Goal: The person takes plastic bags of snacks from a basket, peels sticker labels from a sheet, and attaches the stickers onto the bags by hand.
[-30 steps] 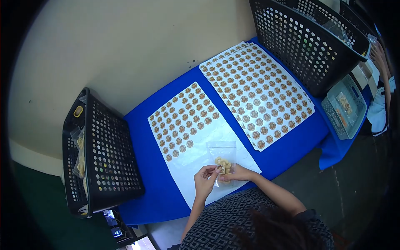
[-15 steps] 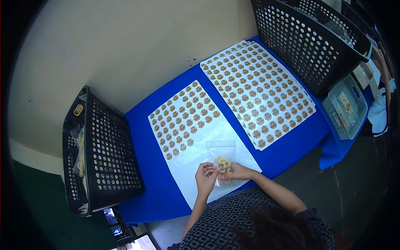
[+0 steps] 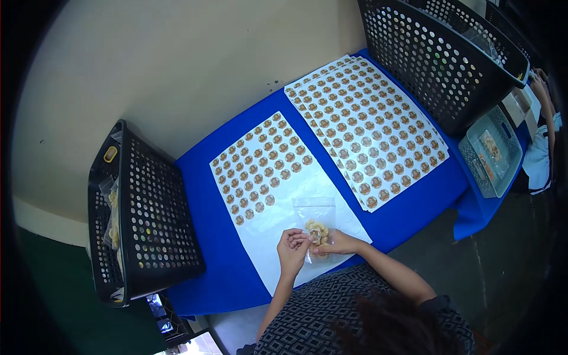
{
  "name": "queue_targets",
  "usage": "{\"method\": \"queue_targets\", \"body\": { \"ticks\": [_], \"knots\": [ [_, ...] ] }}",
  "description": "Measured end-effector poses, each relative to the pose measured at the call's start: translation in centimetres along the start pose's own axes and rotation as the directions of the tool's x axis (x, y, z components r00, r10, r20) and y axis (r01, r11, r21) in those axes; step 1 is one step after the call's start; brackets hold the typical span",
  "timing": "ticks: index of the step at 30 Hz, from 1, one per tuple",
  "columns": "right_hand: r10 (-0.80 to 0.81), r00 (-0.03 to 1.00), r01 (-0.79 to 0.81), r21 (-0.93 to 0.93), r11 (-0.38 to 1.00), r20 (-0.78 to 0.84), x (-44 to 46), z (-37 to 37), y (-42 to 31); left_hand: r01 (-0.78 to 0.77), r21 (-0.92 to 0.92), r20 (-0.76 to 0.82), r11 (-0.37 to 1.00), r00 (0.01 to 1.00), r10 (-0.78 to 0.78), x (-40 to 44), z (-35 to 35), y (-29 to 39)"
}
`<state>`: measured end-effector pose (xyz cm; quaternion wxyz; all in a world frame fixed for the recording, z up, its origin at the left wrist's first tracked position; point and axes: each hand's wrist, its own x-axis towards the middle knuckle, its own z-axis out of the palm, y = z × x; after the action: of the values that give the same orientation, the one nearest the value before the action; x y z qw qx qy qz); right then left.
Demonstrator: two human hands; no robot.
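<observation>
A clear zip bag (image 3: 314, 208) with pale, curved snack pieces inside lies over the lower part of a partly used sticker sheet (image 3: 284, 201). My right hand (image 3: 342, 243) grips the bag from its right side, thumb across the front. At the bag's middle, my left hand (image 3: 291, 251) pinches the left edge of a round sticker (image 3: 315, 235), its other fingers curled. The sticker rests against the bag's front; how much of it is stuck down I cannot tell. Rows of round brown stickers remain on the sheet's upper part.
A stack of full sticker sheets (image 3: 378, 130) lies on the blue tablecloth (image 3: 204, 236). Black perforated baskets stand at left (image 3: 160, 213) and upper right (image 3: 426, 65). A grey-green basket (image 3: 494, 151) with a packed bag sits at right. Another person's arm (image 3: 544, 97) shows at the far right.
Both hands stay almost in place around the bag. The sticker under my left fingertips seems to have shifted very slightly; the view has moved a touch.
</observation>
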<state>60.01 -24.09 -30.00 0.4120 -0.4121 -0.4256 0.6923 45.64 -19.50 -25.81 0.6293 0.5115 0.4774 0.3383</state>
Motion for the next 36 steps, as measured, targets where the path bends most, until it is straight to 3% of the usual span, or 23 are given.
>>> {"method": "queue_targets", "body": {
  "ticks": [2, 7, 28, 34, 36],
  "knots": [
    [-0.014, 1.0, 0.014, -0.036, 0.999, -0.006, 0.0, 0.0, 0.0, -0.008, 0.007, 0.001, 1.0, 1.0, 0.008, 0.0, -0.1, -0.1],
    [0.122, 0.992, -0.118, 0.072, 0.99, -0.045, 0.3, -0.3, 0.5, -0.041, 0.007, 0.005, 0.999, 0.999, 0.041, 0.0, 0.0, -0.1],
    [0.079, 0.993, -0.077, 0.027, 0.997, -0.085, -0.2, -0.1, -0.5, 0.014, -0.057, 0.011, 0.998, 1.0, -0.014, 0.0, -0.1, -0.1],
    [0.097, 0.992, -0.083, 0.16, 0.984, -0.081, -0.2, -0.1, -0.1, 0.018, -0.215, 0.033, 0.976, 0.999, -0.011, 0.0, -0.2, -0.6],
    [0.07, 0.995, -0.062, 0.112, 0.992, -0.071, -0.2, -0.2, 0.2, 0.045, -0.388, 0.038, 0.921, 0.999, -0.033, 0.3, -0.5, -1.3]
  ]
}}
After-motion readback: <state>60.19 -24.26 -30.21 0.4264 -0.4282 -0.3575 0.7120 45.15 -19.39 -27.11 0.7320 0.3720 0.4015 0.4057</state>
